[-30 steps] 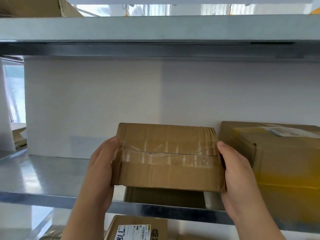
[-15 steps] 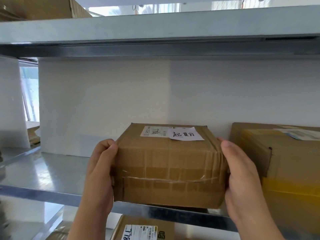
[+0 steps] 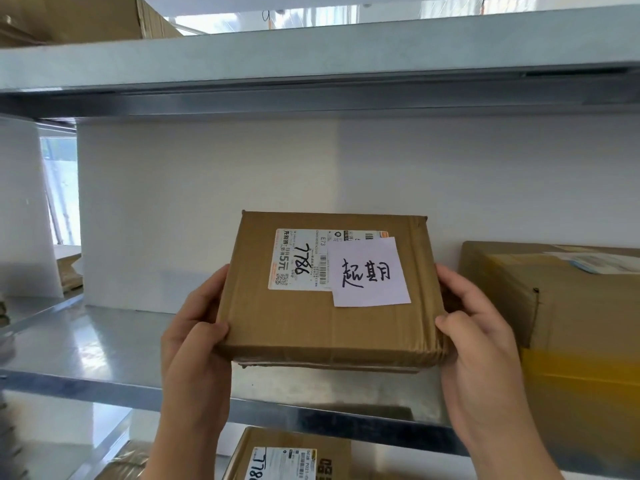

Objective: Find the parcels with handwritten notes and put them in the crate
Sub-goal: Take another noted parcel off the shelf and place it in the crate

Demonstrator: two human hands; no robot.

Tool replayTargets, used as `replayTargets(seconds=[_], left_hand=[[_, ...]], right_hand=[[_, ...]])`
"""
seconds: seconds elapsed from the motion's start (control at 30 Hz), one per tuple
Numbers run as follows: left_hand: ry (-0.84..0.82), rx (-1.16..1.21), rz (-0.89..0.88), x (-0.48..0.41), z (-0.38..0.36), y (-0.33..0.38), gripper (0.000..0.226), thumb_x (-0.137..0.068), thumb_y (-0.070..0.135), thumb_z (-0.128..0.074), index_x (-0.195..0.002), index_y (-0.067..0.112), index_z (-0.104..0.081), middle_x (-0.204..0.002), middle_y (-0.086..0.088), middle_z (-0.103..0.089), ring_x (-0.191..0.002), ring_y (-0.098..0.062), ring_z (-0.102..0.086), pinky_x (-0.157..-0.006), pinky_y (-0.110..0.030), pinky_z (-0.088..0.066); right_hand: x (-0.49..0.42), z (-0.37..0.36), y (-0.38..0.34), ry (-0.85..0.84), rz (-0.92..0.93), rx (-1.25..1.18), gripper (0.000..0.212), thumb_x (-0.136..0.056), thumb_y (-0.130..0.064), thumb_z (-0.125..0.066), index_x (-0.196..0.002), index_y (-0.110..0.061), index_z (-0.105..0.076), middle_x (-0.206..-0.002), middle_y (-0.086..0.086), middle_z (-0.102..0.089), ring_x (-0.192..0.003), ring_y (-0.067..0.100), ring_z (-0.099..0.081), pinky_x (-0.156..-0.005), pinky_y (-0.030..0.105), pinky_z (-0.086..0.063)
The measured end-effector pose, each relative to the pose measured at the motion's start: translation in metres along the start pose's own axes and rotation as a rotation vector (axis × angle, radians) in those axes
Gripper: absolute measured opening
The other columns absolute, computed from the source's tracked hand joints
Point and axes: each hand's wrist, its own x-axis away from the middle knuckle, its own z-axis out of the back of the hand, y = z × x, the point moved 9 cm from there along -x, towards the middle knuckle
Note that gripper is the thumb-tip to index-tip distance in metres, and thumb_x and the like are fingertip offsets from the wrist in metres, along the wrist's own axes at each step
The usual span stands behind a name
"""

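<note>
A flat brown cardboard parcel [image 3: 311, 323] is held above the metal shelf [image 3: 86, 348], tilted so its top faces me. On that top are a printed shipping label [image 3: 298, 259] with "7786" in marker and a white handwritten note [image 3: 367, 277] stuck over its right part. My left hand [image 3: 194, 344] grips the parcel's left side and my right hand [image 3: 474, 337] grips its right side. No crate is in view.
A larger brown box with yellow tape [image 3: 571, 341] stands on the shelf just right of my right hand. Another labelled parcel [image 3: 287, 459] lies on the shelf below. An upper shelf [image 3: 311, 64] runs overhead, with cardboard [image 3: 69, 15] on it. A white wall panel [image 3: 207, 202] is behind.
The parcel has been tipped toward me, from showing its taped side edge to showing its top with the label and note. Both hands have stayed on its sides.
</note>
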Motion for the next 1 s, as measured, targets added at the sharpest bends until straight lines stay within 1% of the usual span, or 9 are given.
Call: replayTargets(seconds=[0.07,0.17,0.4,0.5,0.6,0.67,0.73,0.83,1.0], left_hand=[[-0.008,-0.036,0.004,0.001,0.001,-0.002,0.062,-0.072,0.007,-0.038,-0.127,0.011,-0.065,-0.126,-0.011,-0.068,-0.118,-0.031,-0.059,-0.093,-0.049,-0.045],[-0.002,-0.074,0.027,0.002,0.003,-0.006,0.059,-0.074,0.008,-0.04,-0.123,0.022,-0.07,-0.127,-0.006,-0.067,-0.118,-0.024,-0.058,-0.095,-0.047,-0.044],[-0.034,-0.099,0.15,0.005,0.006,-0.015,0.065,-0.093,-0.014,-0.032,-0.123,0.03,-0.068,-0.134,-0.001,-0.063,-0.127,-0.025,-0.057,-0.098,-0.041,-0.047],[-0.034,-0.112,0.155,0.008,0.005,-0.01,0.065,-0.096,-0.014,-0.032,-0.123,0.033,-0.068,-0.135,0.0,-0.063,-0.125,-0.023,-0.059,-0.098,-0.044,-0.048],[-0.009,-0.148,0.141,0.012,0.003,-0.003,0.059,-0.099,-0.01,-0.039,-0.123,0.037,-0.065,-0.129,0.007,-0.067,-0.118,-0.023,-0.064,-0.098,-0.051,-0.052],[0.012,-0.15,0.125,0.013,0.003,0.0,0.059,-0.099,-0.009,-0.043,-0.124,0.041,-0.061,-0.119,0.016,-0.07,-0.114,-0.023,-0.065,-0.097,-0.05,-0.053],[0.042,-0.155,0.077,0.013,0.003,0.004,0.062,-0.098,-0.011,-0.044,-0.127,0.042,-0.058,-0.116,0.014,-0.07,-0.112,-0.021,-0.067,-0.095,-0.048,-0.053],[0.208,-0.135,0.015,0.012,0.01,0.007,0.06,-0.095,-0.011,-0.052,-0.126,0.04,-0.058,-0.116,0.005,-0.069,-0.111,-0.017,-0.067,-0.097,-0.044,-0.054],[0.374,-0.07,-0.039,0.006,0.01,0.008,0.051,-0.094,0.013,-0.066,-0.138,0.033,-0.049,-0.131,0.006,-0.058,-0.121,-0.013,-0.06,-0.1,-0.034,-0.053]], right_hand=[[0.0,0.002,0.001,0.02,0.002,0.004,0.038,-0.1,-0.005,-0.046,-0.112,-0.032,-0.069,-0.102,-0.003,-0.076,-0.098,0.018,-0.072,-0.076,0.039,-0.058],[0.0,0.006,0.005,0.049,-0.001,0.033,0.026,-0.103,-0.02,-0.046,-0.108,-0.03,-0.069,-0.098,-0.006,-0.076,-0.097,0.016,-0.071,-0.08,0.042,-0.058],[-0.004,0.002,0.01,0.004,-0.016,0.11,0.021,-0.092,-0.038,-0.053,-0.107,-0.024,-0.058,-0.098,-0.011,-0.074,-0.088,0.01,-0.074,-0.07,0.033,-0.059],[-0.008,0.002,0.002,0.011,0.023,0.128,0.027,-0.086,-0.039,-0.058,-0.113,-0.036,-0.058,-0.1,-0.014,-0.073,-0.092,0.008,-0.073,-0.067,0.025,-0.059],[-0.01,-0.001,-0.004,0.001,0.033,0.129,0.04,-0.098,-0.029,-0.055,-0.127,-0.056,-0.049,-0.116,-0.015,-0.066,-0.104,0.009,-0.067,-0.08,0.03,-0.057],[-0.01,-0.004,-0.005,-0.032,0.017,0.152,0.044,-0.099,-0.027,-0.053,-0.126,-0.061,-0.047,-0.115,-0.015,-0.064,-0.104,0.008,-0.066,-0.082,0.03,-0.056],[-0.009,-0.004,-0.002,-0.044,0.002,0.173,0.036,-0.1,-0.026,-0.053,-0.122,-0.054,-0.054,-0.109,-0.012,-0.068,-0.1,0.008,-0.067,-0.078,0.027,-0.055],[-0.007,-0.003,0.006,-0.034,-0.011,0.203,0.022,-0.1,-0.027,-0.054,-0.114,-0.041,-0.061,-0.111,-0.001,-0.067,-0.102,0.015,-0.067,-0.084,0.032,-0.054],[-0.001,-0.007,0.015,-0.064,-0.056,0.201,0.02,-0.092,-0.032,-0.058,-0.112,-0.035,-0.06,-0.097,-0.006,-0.075,-0.096,0.012,-0.073,-0.09,0.039,-0.059]])
